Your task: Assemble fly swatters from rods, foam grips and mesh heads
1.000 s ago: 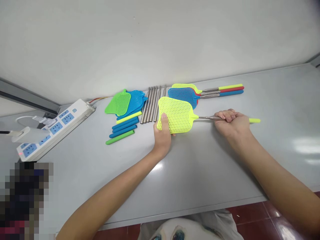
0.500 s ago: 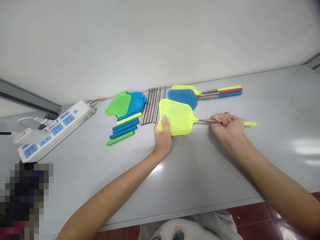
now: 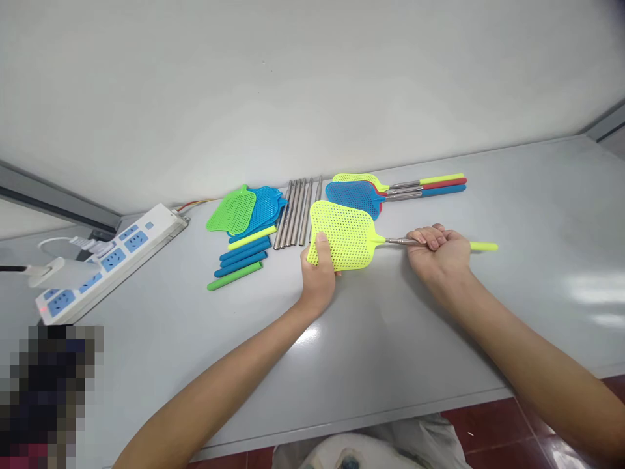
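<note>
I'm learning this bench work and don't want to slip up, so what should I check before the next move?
1. Left hand holding the yellow mesh head, thumb on top: ok.
2. Right hand closed, with the metal rod entering the fist: ok.
3. Rod reaching the head's neck: ok.
4. Yellow grip fully seated: cannot tell, right hand covers the joint.
5. Power strip away from both hands: ok.

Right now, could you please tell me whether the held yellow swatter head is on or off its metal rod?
On: the yellow head meets the metal rod with no gap visible; how firmly, I cannot tell.
</note>
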A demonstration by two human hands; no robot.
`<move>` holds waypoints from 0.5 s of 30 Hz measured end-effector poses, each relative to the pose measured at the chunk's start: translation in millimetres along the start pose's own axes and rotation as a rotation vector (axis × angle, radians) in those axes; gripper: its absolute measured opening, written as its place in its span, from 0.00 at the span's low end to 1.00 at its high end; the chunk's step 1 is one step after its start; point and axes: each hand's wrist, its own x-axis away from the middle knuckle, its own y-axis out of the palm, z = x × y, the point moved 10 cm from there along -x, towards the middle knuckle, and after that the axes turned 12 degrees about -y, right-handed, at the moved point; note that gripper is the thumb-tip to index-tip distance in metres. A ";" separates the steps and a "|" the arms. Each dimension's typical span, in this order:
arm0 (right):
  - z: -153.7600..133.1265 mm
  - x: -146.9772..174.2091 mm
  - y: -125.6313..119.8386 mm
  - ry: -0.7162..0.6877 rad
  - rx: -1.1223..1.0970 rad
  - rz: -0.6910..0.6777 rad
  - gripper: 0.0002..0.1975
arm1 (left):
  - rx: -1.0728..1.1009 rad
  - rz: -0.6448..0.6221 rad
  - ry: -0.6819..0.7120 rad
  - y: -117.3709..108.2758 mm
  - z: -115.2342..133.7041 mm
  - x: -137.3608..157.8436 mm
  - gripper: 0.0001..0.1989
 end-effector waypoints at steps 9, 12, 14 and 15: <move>7.7 -3.9 -2.1 0.132 -0.033 0.054 0.10 | 0.039 0.003 -0.013 0.8 0.2 0.8 0.21; 9.2 -4.4 -3.0 0.148 -0.048 0.075 0.10 | 0.060 0.007 -0.031 0.3 -1.8 -0.2 0.20; 7.3 -4.6 -2.4 0.133 -0.052 0.070 0.10 | 0.054 -0.017 -0.040 2.8 -2.2 -0.3 0.19; 5.4 -4.8 -1.9 0.118 -0.053 0.064 0.10 | 0.041 -0.041 -0.047 5.3 -2.3 -0.3 0.20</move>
